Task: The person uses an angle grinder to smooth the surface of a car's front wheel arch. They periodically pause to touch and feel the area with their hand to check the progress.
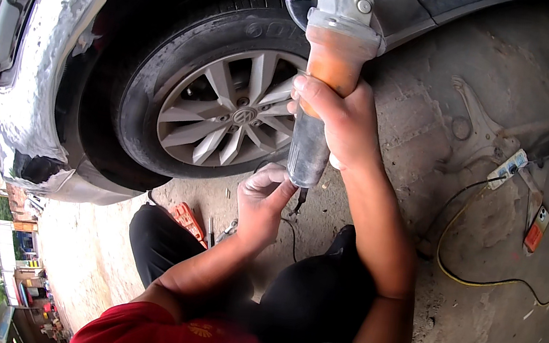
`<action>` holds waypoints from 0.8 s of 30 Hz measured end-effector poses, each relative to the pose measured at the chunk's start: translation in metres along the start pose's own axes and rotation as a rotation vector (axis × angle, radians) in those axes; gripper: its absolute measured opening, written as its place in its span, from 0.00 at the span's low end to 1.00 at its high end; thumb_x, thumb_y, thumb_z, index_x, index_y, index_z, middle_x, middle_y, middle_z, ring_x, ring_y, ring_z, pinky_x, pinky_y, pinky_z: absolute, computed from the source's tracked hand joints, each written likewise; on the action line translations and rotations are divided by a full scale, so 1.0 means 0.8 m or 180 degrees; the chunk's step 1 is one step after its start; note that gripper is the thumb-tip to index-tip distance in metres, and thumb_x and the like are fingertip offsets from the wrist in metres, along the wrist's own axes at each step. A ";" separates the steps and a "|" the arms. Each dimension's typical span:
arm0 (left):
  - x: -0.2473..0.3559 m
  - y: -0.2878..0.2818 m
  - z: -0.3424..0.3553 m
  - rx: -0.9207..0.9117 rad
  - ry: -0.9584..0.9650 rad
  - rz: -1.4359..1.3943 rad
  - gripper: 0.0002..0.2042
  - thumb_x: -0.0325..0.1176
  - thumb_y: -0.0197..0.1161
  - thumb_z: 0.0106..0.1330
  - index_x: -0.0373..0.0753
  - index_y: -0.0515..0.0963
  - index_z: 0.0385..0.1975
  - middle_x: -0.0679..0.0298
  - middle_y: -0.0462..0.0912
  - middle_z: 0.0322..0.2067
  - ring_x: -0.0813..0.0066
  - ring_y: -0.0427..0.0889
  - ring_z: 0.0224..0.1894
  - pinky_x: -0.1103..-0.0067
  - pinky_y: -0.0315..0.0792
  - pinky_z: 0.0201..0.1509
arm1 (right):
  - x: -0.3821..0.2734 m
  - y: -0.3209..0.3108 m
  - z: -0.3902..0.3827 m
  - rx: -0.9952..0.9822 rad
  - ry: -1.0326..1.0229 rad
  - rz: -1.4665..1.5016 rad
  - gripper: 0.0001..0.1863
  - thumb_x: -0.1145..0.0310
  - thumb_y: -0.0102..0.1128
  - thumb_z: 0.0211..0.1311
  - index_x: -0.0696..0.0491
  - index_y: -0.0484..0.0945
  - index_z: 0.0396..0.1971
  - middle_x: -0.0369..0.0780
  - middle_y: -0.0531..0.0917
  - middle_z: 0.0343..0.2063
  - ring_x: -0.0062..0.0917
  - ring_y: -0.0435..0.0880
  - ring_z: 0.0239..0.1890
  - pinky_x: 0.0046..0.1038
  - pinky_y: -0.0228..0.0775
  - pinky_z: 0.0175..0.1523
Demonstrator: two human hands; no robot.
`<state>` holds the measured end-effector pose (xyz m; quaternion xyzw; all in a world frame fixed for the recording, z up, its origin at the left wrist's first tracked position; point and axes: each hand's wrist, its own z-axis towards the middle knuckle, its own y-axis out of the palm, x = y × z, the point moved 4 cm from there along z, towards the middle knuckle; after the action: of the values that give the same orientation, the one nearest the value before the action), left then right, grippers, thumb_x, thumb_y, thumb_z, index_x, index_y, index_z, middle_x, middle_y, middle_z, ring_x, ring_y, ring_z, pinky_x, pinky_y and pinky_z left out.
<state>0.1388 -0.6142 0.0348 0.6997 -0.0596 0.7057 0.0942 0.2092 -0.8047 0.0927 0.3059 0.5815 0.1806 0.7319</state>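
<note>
An angle grinder (335, 58) with an orange and dark grey body stands nearly upright in the picture, its dusty metal head at the top. My right hand (354, 123) is wrapped round its body, the thumb across the front. Lower down, my left hand (260, 205) has its fingers and thumb closed at the grinder's rear end, beside the black cord (300, 201). The disc and guard (301, 10) show partly behind the head. Behind the grinder is a car wheel (215, 114) with silver spokes, its right side partly hidden by the tool.
A dark car's bumper (44, 75) with a sanded whitish patch is at left. An orange tool (188, 219) lies by my left knee. On the concrete at right are a power strip (508, 169), a yellow cable (463, 279), a phone (537, 229) and a metal suspension arm (479, 122).
</note>
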 end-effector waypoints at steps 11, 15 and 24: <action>-0.008 -0.003 0.002 0.0047 0.0004 -0.0088 0.02 0.21 0.70 0.73 0.33 0.88 0.37 0.66 0.86 0.39 0.80 0.81 0.42 0.79 0.75 0.50 | 0.009 -0.001 0.007 0.0000 -0.0215 -0.0234 0.12 0.64 0.76 0.64 0.57 0.84 0.29 0.35 0.87 0.25 0.18 0.86 0.27 0.25 0.78 0.34; -0.003 -0.002 0.000 0.0045 0.0009 -0.0046 0.02 0.21 0.70 0.73 0.33 0.87 0.37 0.66 0.86 0.39 0.80 0.81 0.41 0.79 0.74 0.49 | 0.008 0.001 0.004 0.0082 -0.0058 0.0047 0.12 0.65 0.76 0.64 0.57 0.84 0.32 0.36 0.86 0.25 0.19 0.85 0.27 0.25 0.78 0.34; 0.006 0.000 -0.001 0.0003 0.0079 0.0016 0.02 0.21 0.69 0.73 0.32 0.87 0.36 0.66 0.85 0.39 0.81 0.80 0.41 0.80 0.74 0.48 | 0.001 0.003 0.004 -0.0012 0.0029 0.0125 0.10 0.66 0.75 0.64 0.57 0.83 0.32 0.35 0.85 0.27 0.19 0.85 0.28 0.25 0.77 0.35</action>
<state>0.1382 -0.6141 0.0398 0.6908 -0.0598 0.7145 0.0929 0.2124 -0.8033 0.0944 0.3151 0.5784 0.1975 0.7261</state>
